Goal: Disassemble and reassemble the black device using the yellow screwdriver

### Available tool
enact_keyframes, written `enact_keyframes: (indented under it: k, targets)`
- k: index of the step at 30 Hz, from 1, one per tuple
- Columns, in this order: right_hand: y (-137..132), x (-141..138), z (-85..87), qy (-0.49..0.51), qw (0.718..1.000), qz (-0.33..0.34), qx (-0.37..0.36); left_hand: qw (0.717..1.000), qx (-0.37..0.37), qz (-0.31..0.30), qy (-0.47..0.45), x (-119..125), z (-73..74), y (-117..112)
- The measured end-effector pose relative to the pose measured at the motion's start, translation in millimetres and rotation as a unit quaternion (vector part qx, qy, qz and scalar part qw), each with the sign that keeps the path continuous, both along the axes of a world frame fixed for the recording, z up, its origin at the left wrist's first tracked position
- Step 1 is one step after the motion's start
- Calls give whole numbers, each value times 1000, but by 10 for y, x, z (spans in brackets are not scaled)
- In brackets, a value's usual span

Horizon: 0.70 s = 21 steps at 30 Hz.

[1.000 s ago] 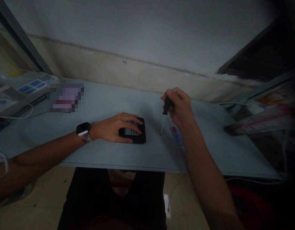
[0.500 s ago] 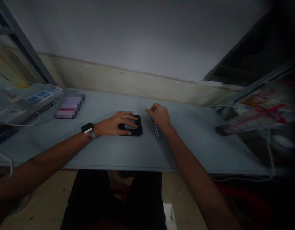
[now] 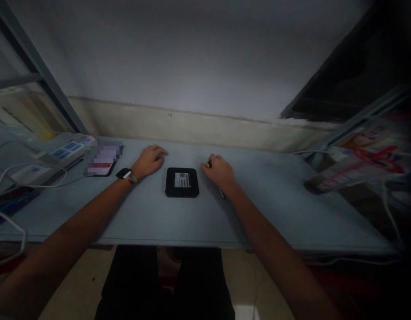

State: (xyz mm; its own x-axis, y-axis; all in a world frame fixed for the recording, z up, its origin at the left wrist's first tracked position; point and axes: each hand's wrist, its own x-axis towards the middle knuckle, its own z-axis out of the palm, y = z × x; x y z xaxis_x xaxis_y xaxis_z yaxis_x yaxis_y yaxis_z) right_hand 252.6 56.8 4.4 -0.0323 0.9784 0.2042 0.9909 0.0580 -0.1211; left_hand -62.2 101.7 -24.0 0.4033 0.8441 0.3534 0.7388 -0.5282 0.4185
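Fingers (image 3: 215, 160) of the right hand (image 3: 220, 172) gripped a screwdriver (image 3: 209, 165), its shaft showing near the wrist. The left hand (image 3: 151, 161) rested loosely open on the blue-grey table (image 3: 152, 222). Between these 2 hands, apart from both, a black square device (image 3: 182, 182) lay flat, label up. Farther left lay a phone (image 3: 105, 161) and power strip (image 3: 70, 150); to the right, a plastic package (image 3: 345, 171). Behind rose a dim wall (image 3: 192, 58), its lower band cream; below, tiled floor (image 3: 68, 284).
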Motion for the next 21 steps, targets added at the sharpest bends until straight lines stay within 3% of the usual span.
enact_keyframes:
  k: [7, 21]
  targets:
    - [-3, -68, -2, -33, 999, -7, -25, 993, 35, 41, 107, 72, -26, -117]
    - [25, -131, -59, -49, 999, -8, -18, 984, 16, 90, 156, 56, -14, -98]
